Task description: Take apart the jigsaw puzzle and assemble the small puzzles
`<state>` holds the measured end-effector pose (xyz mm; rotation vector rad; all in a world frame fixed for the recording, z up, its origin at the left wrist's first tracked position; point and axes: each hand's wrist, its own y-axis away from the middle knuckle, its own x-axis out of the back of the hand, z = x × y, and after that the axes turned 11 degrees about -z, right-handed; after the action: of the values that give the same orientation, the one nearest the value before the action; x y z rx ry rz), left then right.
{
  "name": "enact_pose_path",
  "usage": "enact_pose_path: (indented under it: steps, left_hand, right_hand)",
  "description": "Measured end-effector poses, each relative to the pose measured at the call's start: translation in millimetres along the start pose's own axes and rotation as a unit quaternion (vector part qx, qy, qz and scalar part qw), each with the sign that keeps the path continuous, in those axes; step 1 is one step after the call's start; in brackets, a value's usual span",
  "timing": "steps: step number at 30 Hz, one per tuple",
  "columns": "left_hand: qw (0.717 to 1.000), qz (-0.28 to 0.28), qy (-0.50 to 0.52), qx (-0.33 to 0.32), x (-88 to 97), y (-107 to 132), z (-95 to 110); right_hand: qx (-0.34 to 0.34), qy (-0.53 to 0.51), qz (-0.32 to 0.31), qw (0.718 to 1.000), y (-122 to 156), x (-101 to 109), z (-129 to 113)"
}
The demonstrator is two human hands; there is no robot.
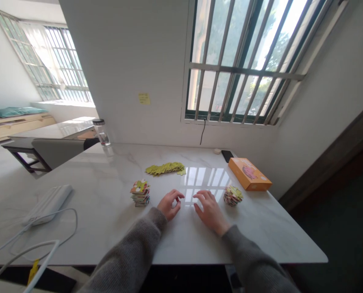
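Note:
Over the middle of the white marbled table (108, 240), my left hand (170, 204) hovers or rests with curved fingers apart and nothing in them. My right hand (210, 211) faces it across a small gap, its fingers spread and bare. Left of my left hand stands a stack of jigsaw puzzle pieces (140, 193), with a colourful piece on top. A second puzzle-piece stack (233, 195) stands just right of my right hand. Beyond both hands, a fanned row of green puzzle pieces (165, 168) lies on the table.
An orange box (250, 174) lies at the right edge, with a black phone (227, 156) behind it. A white power strip (50, 203) and its cables occupy the left side. At the back left corner stands a clear bottle (101, 132). A wall and barred window (236, 65) rise behind.

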<state>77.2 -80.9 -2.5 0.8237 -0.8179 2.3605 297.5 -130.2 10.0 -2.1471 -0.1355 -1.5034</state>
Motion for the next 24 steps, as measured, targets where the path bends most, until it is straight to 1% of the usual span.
enact_pose_path:
  steps: [2, 4, 6, 8, 10, 12, 14, 16, 18, 21, 24]
  left_hand:
    - [1.000, 0.028, -0.009, -0.010, 0.8, 1, 0]
    - [0.998, 0.054, -0.016, -0.009, 1.6, 2, -1]
    - [0.997, 0.069, -0.041, 0.024, 2.2, 2, -4]
    - [0.991, 0.056, -0.093, 0.079, 2.8, 2, -7]
    - [0.978, 0.022, -0.160, 0.131, 3.3, 2, -9]
    - [0.963, -0.013, -0.214, 0.166, 3.4, 4, -9]
    - [0.951, -0.031, -0.242, 0.189, 3.2, 7, -7]
    - [0.946, -0.040, -0.248, 0.203, 3.0, 9, -4]
    - [0.944, -0.048, -0.249, 0.210, 3.3, 10, -2]
    - [0.940, -0.061, -0.254, 0.219, 5.0, 10, 0]
    - [0.936, -0.077, -0.261, 0.222, 7.3, 10, -1]
  right_hand:
    - [0.006, 0.005, -0.034, 0.999, -20, -18, -6]
    - [0.005, 0.015, -0.053, 0.998, -43, -32, -4]
    - [0.002, 0.024, -0.068, 0.997, -68, -41, 3]
    - [-0.010, 0.042, -0.095, 0.995, -96, -46, 10]
    - [-0.011, 0.061, -0.120, 0.991, -125, -47, 16]
    - [0.007, 0.068, -0.134, 0.989, -153, -48, 18]
    - [0.037, 0.074, -0.150, 0.985, -179, -49, 17]
    - [0.069, 0.082, -0.162, 0.981, -202, -51, 11]
    - [0.094, 0.089, -0.167, 0.977, -222, -55, 1]
    - [0.116, 0.095, -0.169, 0.974, -247, -65, -22]
    - [0.137, 0.094, -0.181, 0.969, -267, -79, -44]
